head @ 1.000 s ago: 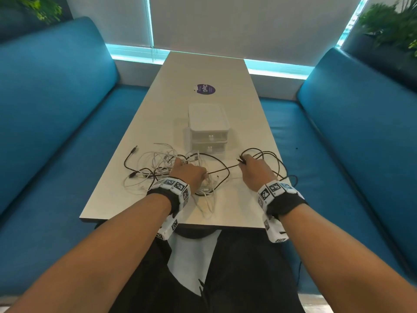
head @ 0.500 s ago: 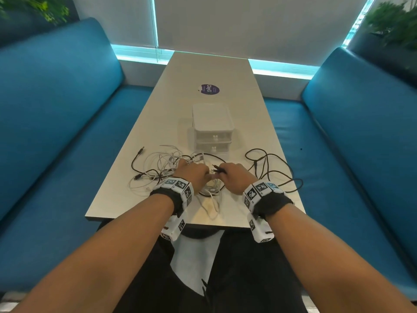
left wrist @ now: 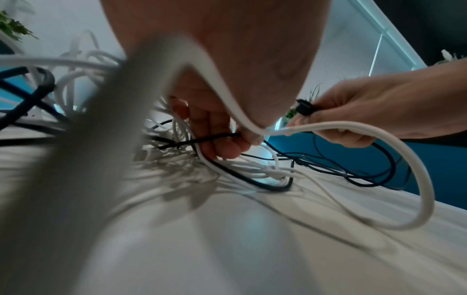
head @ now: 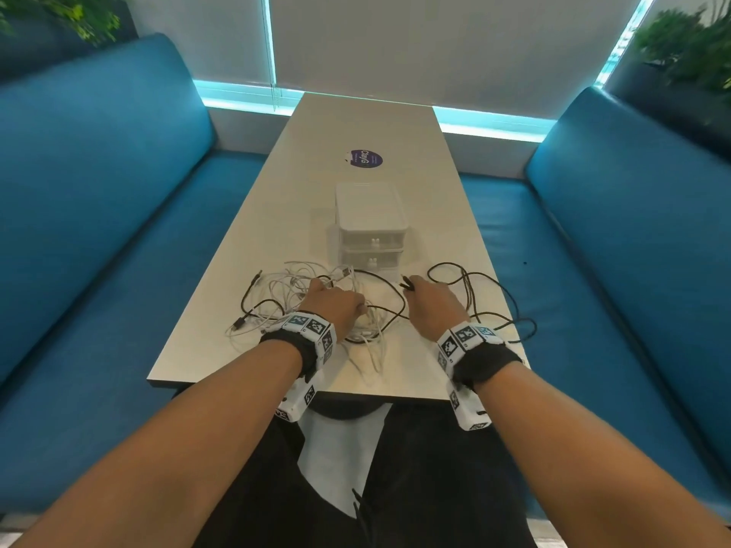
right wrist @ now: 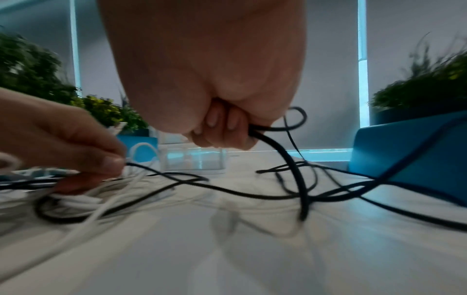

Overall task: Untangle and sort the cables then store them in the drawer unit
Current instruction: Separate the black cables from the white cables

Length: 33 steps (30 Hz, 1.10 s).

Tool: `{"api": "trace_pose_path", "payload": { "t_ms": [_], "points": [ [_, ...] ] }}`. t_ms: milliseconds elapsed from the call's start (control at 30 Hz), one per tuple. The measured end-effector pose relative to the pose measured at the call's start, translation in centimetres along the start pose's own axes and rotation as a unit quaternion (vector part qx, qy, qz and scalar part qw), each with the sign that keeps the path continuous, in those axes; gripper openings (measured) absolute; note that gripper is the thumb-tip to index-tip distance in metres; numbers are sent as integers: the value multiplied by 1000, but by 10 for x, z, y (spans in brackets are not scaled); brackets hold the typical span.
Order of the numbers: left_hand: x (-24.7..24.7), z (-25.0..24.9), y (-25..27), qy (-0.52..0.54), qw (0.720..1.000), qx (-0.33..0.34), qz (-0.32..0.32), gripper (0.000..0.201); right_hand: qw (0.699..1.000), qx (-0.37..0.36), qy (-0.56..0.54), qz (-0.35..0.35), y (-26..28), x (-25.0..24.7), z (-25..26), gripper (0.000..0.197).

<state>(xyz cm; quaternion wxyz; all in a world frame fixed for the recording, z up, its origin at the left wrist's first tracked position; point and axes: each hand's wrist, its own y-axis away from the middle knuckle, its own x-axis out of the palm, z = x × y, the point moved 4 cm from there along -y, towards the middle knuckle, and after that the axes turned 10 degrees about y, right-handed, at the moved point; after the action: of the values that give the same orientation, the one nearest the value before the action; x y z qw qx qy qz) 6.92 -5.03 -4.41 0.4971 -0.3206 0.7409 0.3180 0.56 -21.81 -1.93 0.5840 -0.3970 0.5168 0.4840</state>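
A tangle of white cables (head: 283, 294) and black cable lies on the near end of the table (head: 356, 124). My left hand (head: 334, 306) holds down the tangle; its fingers (left wrist: 220, 137) pinch a black strand (left wrist: 197, 140) together with white ones (left wrist: 328, 127). My right hand (head: 431, 306) sits a short way to the right and grips the black cable (right wrist: 280, 145) near its plug (head: 407, 287), fingers (right wrist: 225, 127) curled round it. Loose black loops (head: 490, 302) trail to the right. The white drawer unit (head: 370, 227) stands just beyond the hands, both drawers closed.
Blue benches (head: 99, 199) run along both sides of the narrow table. A purple sticker (head: 366, 159) lies on the tabletop beyond the drawer unit. Plants (head: 688, 49) stand in the far corners. The table's near edge (head: 356, 393) is just behind my wrists.
My right hand came in next to the left hand, then drew back to the right with the black plug end. The left hand stayed on the tangle.
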Motion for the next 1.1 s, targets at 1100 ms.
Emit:
{"api": "trace_pose_path", "payload": {
  "t_ms": [1100],
  "points": [
    [-2,1,8,-165,985,45,-20,26,991,-111,76,20,7,9,43,29]
  ]
}}
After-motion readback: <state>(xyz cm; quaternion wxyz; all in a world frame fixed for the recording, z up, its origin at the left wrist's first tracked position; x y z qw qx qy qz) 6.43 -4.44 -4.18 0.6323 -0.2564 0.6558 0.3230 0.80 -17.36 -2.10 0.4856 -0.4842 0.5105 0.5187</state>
